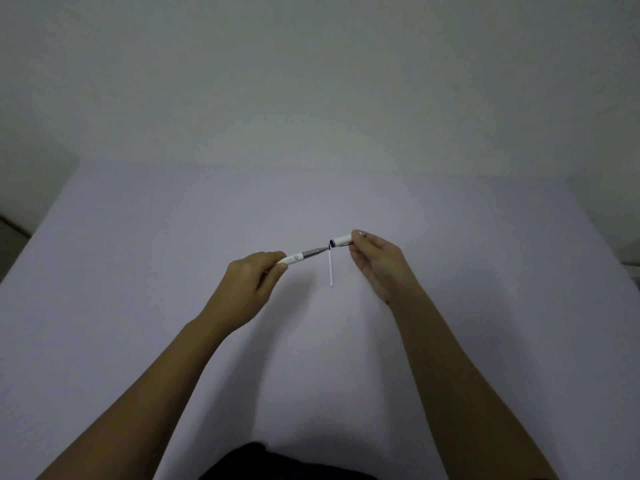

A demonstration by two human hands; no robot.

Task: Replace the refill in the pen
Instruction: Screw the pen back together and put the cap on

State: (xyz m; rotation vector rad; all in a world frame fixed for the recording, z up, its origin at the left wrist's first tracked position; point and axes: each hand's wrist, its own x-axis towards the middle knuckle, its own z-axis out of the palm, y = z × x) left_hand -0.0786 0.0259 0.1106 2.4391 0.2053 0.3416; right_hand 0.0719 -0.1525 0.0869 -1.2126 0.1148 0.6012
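Left hand [251, 282] pinches pen [301, 256]; right hand [375, 261] pinches cap [341, 241]. Refill [331, 268] lies between, on table [138, 271]. Uncapping step; next, likely unscrew tip.

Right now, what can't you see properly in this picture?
- Head view: the pen back end is hidden inside the left hand.
- The cap far end is covered by the right hand.
- The print on the pen is too small to read.
- Whether the refill is new or used cannot be told.
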